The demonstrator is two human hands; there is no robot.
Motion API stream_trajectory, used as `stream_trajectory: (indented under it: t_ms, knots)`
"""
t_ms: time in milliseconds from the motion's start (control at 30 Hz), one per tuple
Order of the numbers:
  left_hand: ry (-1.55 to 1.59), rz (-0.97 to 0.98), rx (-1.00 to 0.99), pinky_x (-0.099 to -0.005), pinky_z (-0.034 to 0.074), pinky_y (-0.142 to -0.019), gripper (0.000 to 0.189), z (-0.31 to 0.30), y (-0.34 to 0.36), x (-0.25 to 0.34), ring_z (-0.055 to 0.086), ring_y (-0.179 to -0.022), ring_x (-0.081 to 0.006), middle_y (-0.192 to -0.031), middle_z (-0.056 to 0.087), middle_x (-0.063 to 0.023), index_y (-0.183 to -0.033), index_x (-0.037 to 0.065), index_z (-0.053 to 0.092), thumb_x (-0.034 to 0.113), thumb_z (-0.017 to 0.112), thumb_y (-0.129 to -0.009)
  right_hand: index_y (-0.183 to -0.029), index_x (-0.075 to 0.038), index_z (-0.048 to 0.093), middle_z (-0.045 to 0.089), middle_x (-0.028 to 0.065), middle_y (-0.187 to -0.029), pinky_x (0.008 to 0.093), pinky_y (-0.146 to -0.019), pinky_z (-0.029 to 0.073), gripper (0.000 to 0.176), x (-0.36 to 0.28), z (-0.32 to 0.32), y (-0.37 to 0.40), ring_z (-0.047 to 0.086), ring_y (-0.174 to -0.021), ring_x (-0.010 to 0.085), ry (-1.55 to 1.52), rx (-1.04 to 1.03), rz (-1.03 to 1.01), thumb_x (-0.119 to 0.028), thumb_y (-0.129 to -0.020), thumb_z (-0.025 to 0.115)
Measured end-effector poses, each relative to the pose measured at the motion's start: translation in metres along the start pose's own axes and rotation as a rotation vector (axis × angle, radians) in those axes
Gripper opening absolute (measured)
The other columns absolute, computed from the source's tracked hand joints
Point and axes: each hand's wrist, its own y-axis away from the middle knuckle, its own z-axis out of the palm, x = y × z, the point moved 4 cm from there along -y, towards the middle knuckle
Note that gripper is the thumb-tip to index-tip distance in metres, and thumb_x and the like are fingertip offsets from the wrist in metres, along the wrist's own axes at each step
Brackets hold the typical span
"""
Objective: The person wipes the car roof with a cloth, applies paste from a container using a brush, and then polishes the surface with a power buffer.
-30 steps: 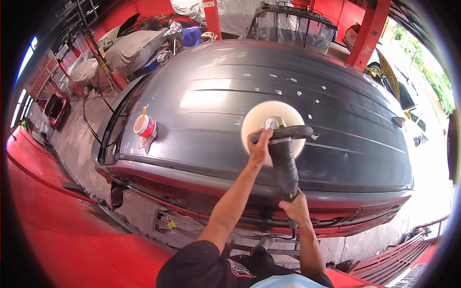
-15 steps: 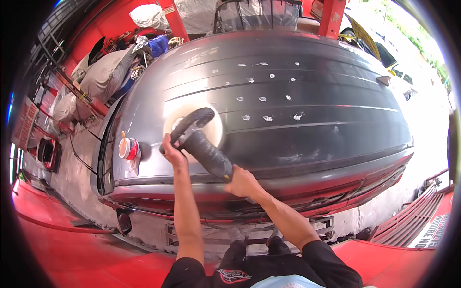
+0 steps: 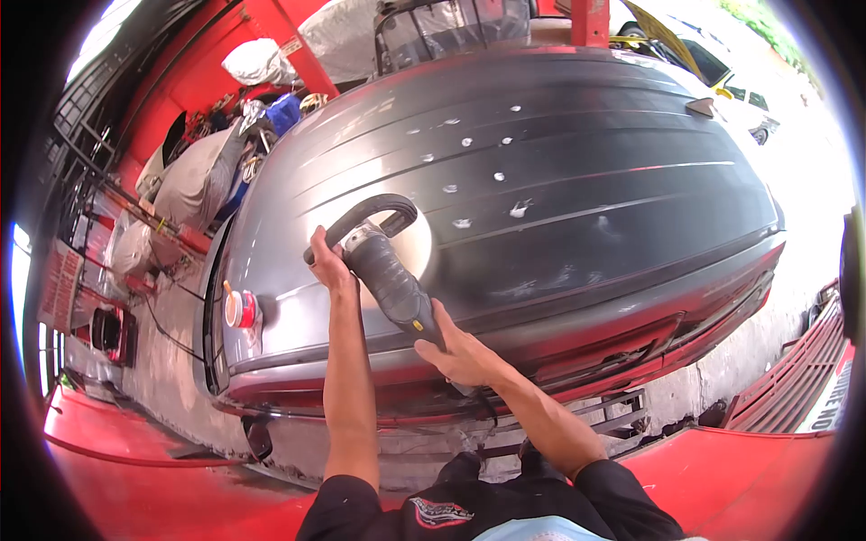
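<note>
**Polisher has slid away from the red tub**

One polisher rests on the grey car roof, left of centre. Its long axis runs from 5 o'clock to 11 o'clock, with the pad end pointing to 11. The left hand is closed round the loop handle. The right hand wraps the rear grip with loosely curled fingers. About ten white dabs lie at 1 o'clock, and one red tub stands at 9.

Noting a red-and-white tub sitting low at the left, with a stick standing up in it. Seeing grey dust covers draping bulky shapes further left, and a white bundle and a blue bundle lying above them. Spotting a red pillar rising at the top, just beside a plastic-wrapped frame. Catching a pale car standing in sunlight at the upper right. Finding red flooring spreading along the bottom.
</note>
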Motion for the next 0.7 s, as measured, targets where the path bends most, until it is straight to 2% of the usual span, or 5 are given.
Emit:
stream_trajectory:
  t_ms: [200, 400, 433, 467, 700]
  knots:
    - [-0.107, 0.040, -0.229, -0.0268, 0.045, -0.078, 0.033, 0.117, 0.074, -0.034, 0.057, -0.098, -0.0142, -0.121, 0.061, -0.0012, -0.119, 0.009, 0.067, 0.030, 0.061, -0.094, -0.158, -0.013, -0.001, 0.063, 0.0285, -0.115, 0.0379, -0.071, 0.053, 0.088, 0.033, -0.061, 0.049, 0.066, -0.072, 0.0286, 0.103, 0.350, -0.092, -0.041, -0.097, 0.055]
    - [-0.228, 0.625, -0.586, -0.0358, 0.050, -0.084, 0.034, 0.265, 0.181, -0.093, 0.067, -0.089, -0.0213, -0.095, 0.072, -0.0105, -0.105, 0.006, 0.073, 0.035, 0.056, -0.097, -0.160, -0.021, 0.002, 0.061, 0.0175, -0.121, 0.0278, -0.055, 0.049, 0.078, 0.066, -0.151, 0.111, 0.053, -0.061, 0.0110, -0.046, 0.672, -0.076, -0.023, -0.101, 0.053]
    - [-0.246, 0.614, -0.626, -0.0346, 0.050, -0.083, 0.033, 0.291, 0.200, -0.103, 0.067, -0.089, -0.0202, -0.097, 0.073, -0.0080, -0.105, 0.006, 0.073, 0.035, 0.058, -0.097, -0.159, -0.016, 0.005, 0.055, 0.0219, -0.132, 0.0317, -0.078, 0.046, 0.076, 0.066, -0.166, 0.123, 0.055, -0.090, 0.0222, -0.058, 0.700, -0.049, -0.025, -0.100, 0.052]
    - [-0.136, 0.411, -0.665, -0.0345, 0.050, -0.080, 0.036, 0.312, 0.226, -0.102, 0.067, -0.084, -0.0178, -0.091, 0.073, -0.0076, -0.100, 0.004, 0.074, 0.036, 0.061, -0.095, -0.159, -0.011, 0.007, 0.049, 0.0263, -0.142, 0.0355, -0.100, 0.044, 0.075, 0.068, -0.181, 0.136, 0.058, -0.120, 0.0335, -0.067, 0.723, -0.022, -0.026, -0.100, 0.051]
    - [-0.118, -0.247, -0.719, -0.0334, 0.046, -0.061, 0.044, 0.369, 0.288, -0.095, 0.055, -0.060, -0.0148, -0.060, 0.059, -0.0032, -0.062, 0.001, 0.062, 0.041, 0.072, -0.078, -0.159, -0.011, 0.009, 0.059, 0.0113, -0.114, 0.0293, -0.083, 0.047, 0.072, 0.074, -0.221, 0.161, 0.055, -0.093, 0.0136, -0.072, 0.906, 0.017, -0.021, -0.101, 0.051]
